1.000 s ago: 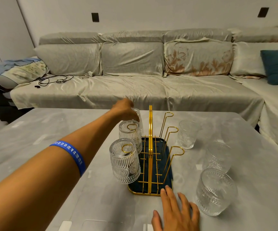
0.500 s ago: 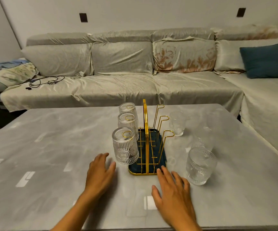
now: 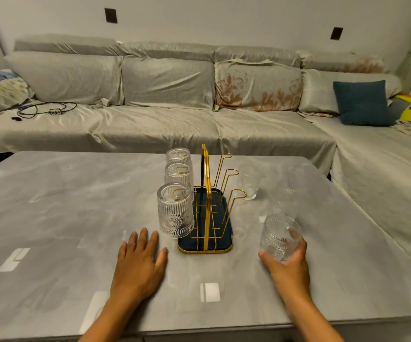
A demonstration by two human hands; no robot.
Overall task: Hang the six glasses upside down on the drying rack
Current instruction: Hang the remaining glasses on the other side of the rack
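**3 glasses hung, 3 not yet on the rack**

The drying rack [image 3: 205,218] is taken as the landmark here: gold wire, dark blue tray, sat on the grey table [image 3: 63,206], long axis running away from the camera toward the sofa [image 3: 165,114].

- 3 glasses are seen hung on the rack's left side, mouths down, bases up, tilted slightly outward: the near hung glass [image 3: 175,210], the middle hung glass [image 3: 179,176] and the far hung glass [image 3: 178,156]. The middle and far ones are partly covered by the glass in front.
- 3 gold hooks on the rack's right side are bare.
- 3 glasses are counted to the right of the rack, all mouth up. The near upright glass [image 3: 280,236] is wrapped by the right hand [image 3: 288,264], fingers curled around its lower part; whether it's lifted off the table can't be told. The middle upright glass [image 3: 284,201] is blurred and hard to make out. The far upright glass [image 3: 248,181] is stood just right of the rack's far end.
- The left hand [image 3: 139,264] is laid flat on the table, fingers spread, gripping nothing, just left of the rack's near end.

Both forearms are cut off at the bottom edge.
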